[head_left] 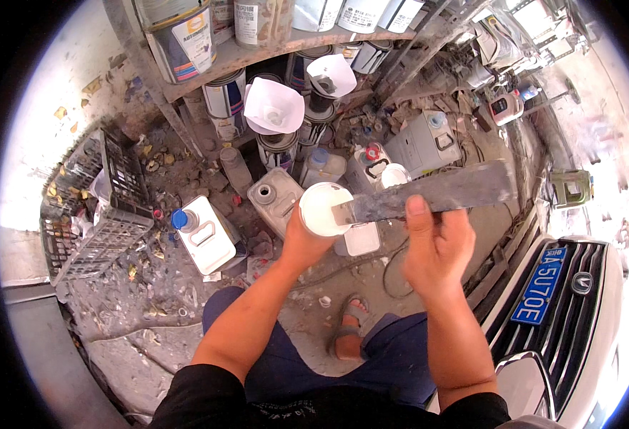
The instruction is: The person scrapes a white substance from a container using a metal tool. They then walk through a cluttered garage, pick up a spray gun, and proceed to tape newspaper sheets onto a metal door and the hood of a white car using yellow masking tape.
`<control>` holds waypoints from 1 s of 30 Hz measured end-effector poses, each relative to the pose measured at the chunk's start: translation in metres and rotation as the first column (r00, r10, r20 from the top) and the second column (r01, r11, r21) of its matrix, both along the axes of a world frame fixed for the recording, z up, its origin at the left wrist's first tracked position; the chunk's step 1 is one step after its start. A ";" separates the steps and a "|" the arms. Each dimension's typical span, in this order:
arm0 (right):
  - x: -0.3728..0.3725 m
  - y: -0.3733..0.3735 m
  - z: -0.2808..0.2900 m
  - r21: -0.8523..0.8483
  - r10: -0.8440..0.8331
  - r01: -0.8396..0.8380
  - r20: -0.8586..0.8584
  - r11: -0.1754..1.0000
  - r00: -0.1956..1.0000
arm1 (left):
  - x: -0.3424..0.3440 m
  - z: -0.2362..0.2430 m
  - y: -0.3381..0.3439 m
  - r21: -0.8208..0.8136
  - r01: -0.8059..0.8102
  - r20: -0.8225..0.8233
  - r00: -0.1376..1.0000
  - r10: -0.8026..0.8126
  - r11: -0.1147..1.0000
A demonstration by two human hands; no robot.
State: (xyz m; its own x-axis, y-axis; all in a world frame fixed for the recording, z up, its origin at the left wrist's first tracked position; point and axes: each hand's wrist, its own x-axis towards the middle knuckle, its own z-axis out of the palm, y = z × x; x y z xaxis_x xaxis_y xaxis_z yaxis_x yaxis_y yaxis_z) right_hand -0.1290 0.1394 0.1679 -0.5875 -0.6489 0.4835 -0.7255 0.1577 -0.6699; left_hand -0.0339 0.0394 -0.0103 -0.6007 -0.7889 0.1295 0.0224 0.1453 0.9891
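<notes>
My left hand (308, 239) is wrapped round a small white cup (324, 204), which looks pale inside. My right hand (437, 247) grips a long, flat, grey-stained plate (443, 189) by its lower edge, thumb on top. That plate lies almost level and stretches right from the cup, wider at its right end. A lighter, narrow tip (344, 212) at its left end reaches over the cup's rim. Whether this tip is part of the plate or a separate blade, I cannot tell. Below the cup shows a pale lid-like top (361, 240).
Left of my hands stands a white jug with a blue cap (180, 219), beside a black plastic crate (100, 229). Grey canisters (275, 196) and paint cans (277, 149) crowd the littered floor under a shelf (250, 61). A white car's grille (575, 307) is at the right.
</notes>
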 end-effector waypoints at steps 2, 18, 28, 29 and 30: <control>-0.001 0.000 0.013 -0.042 0.018 -0.015 0.059 0.999 0.998 | 0.001 0.006 0.000 0.043 0.005 0.004 1.000 -0.005 0.999; -0.011 0.007 -0.022 -0.017 -0.117 0.122 0.189 0.992 0.975 | -0.002 -0.008 0.000 0.083 0.021 -0.051 0.999 -0.017 0.996; -0.052 0.027 0.004 -0.351 -0.055 0.228 0.439 0.908 0.897 | 0.001 0.014 -0.003 0.012 -0.065 -0.049 0.997 0.065 0.998; -0.055 0.030 0.005 -0.368 -0.051 0.233 0.441 0.900 0.896 | 0.002 0.014 -0.004 0.004 -0.075 -0.050 0.996 0.075 0.997; -0.059 0.033 0.004 -0.403 -0.010 0.208 0.440 0.891 0.898 | 0.003 0.014 -0.004 -0.003 -0.086 -0.050 0.995 0.086 0.996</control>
